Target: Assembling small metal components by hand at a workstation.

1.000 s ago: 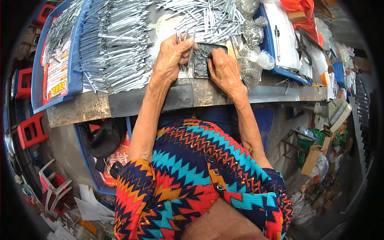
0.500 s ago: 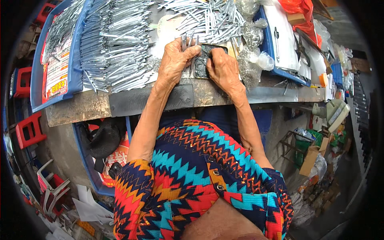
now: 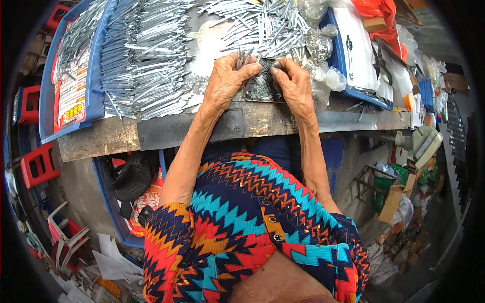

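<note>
My left hand grips several thin silver metal strips, which stick up between the fingers and thumb. My right hand is closed in a pinch at the right side of a shallow dark tray. What its fingertips hold is too small to name. Small dark metal pieces fill the tray, which lies on the worktable between both hands. Just beyond them a loose heap of silver strips spreads over the table.
Dense rows of silver strips lie to the left, beside a blue bin with more strips. Clear plastic bags and another blue tray holding pliers stand at right. The worktable's front edge runs before me.
My right hand has come up out of the small dark tray to its right side, thumb and finger pinched. The left hand has shifted slightly, still gripping the strips.
</note>
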`<state>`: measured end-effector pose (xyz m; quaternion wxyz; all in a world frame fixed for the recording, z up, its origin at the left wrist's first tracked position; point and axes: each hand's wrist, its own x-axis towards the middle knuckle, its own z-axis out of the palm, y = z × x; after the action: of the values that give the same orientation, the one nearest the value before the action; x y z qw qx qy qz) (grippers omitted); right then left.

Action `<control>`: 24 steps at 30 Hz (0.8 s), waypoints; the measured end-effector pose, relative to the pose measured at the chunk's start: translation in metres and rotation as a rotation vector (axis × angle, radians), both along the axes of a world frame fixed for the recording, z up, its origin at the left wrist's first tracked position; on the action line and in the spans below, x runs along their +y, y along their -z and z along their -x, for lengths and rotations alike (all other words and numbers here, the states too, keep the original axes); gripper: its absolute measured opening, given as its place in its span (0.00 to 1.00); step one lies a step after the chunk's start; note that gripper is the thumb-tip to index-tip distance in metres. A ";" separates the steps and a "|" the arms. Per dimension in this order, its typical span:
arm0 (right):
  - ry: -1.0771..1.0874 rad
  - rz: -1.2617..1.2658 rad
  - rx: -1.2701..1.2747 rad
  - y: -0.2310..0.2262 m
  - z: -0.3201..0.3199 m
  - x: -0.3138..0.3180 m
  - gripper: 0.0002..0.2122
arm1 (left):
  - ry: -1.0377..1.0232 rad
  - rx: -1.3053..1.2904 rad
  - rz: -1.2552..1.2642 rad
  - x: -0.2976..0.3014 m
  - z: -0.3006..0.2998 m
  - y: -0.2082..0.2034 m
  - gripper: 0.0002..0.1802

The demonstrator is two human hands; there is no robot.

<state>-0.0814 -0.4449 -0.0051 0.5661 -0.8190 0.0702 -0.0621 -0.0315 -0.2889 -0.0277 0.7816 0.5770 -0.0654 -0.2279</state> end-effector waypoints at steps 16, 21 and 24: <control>-0.138 0.573 -0.370 -0.006 0.004 0.012 0.02 | 0.021 -0.108 0.063 -0.004 0.000 0.003 0.11; -0.071 0.356 -0.283 -0.005 0.007 0.015 0.03 | 0.022 -0.107 0.035 -0.003 0.001 -0.003 0.15; 0.008 0.211 -0.247 -0.009 0.006 0.023 0.04 | 0.054 -0.051 0.017 -0.001 0.002 -0.006 0.14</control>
<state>-0.0871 -0.4223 0.0036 0.4812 -0.8597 -0.0034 -0.1715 -0.0337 -0.2902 -0.0221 0.7781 0.5739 -0.1030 -0.2336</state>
